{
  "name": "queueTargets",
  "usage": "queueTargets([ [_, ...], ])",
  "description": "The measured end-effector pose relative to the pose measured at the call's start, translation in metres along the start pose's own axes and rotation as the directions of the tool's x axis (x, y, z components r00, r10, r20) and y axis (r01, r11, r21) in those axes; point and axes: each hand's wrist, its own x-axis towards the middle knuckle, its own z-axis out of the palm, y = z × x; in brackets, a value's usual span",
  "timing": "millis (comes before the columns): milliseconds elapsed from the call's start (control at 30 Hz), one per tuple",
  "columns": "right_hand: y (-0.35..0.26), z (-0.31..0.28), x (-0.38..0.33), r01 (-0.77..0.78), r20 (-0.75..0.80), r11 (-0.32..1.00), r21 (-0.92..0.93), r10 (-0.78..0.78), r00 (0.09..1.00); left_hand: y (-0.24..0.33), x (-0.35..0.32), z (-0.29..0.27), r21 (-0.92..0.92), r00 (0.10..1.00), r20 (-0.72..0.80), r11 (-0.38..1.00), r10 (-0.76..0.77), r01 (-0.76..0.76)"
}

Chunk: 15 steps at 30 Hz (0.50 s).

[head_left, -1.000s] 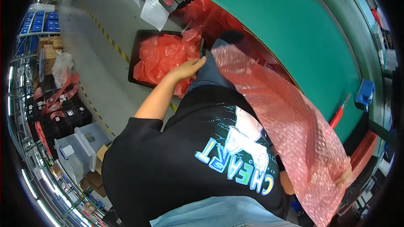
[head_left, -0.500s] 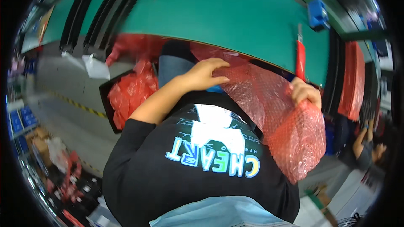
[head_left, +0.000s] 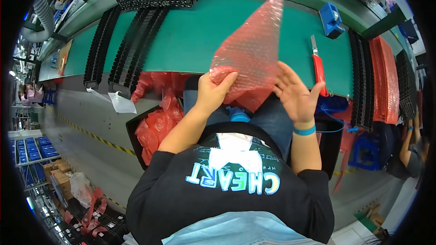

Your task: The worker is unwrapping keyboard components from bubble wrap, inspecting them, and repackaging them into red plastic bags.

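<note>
A sheet of red bubble wrap (head_left: 252, 47) rises in front of me over the green bench top, its narrow end pointing away. My left hand (head_left: 215, 88) grips its lower left edge, thumb pressed on top. Beside its right edge, my right hand (head_left: 297, 93) is spread with the palm showing; its fingertips meet or lie just behind the wrap. A blue band (head_left: 304, 130) circles my right wrist. To the right of the wrap, a red-handled utility knife (head_left: 319, 70) lies on the bench with its blade pointing away.
Black slotted strips (head_left: 138, 45) lie at the left of the green bench (head_left: 190, 36), with more stacked behind. A blue tape dispenser (head_left: 331, 20) stands at the back right. Folded red wrap (head_left: 383, 81) lies far right. Crumpled red wrap (head_left: 159, 129) fills a black bin by my left leg. Another person's arm shows far right.
The bubble wrap has moved from my right side up over the bench. My left hand has taken hold of it, and my right hand has let go and opened.
</note>
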Motion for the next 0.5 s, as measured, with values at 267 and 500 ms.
queueTargets([
  [267, 0.002, 0.005, 0.048, 0.115, -0.019, 0.789, -0.603, -0.159, 0.987, 0.015, 0.024, 0.025, 0.031, 0.843, -0.170, 0.858, 0.511, -0.513],
  [500, 0.021, -0.030, 0.066, 0.074, -0.033, 0.384, -0.920, -0.265, 0.964, 0.045, 0.056, -0.018, 0.187, 0.951, -0.290, 0.981, 0.106, -0.052],
])
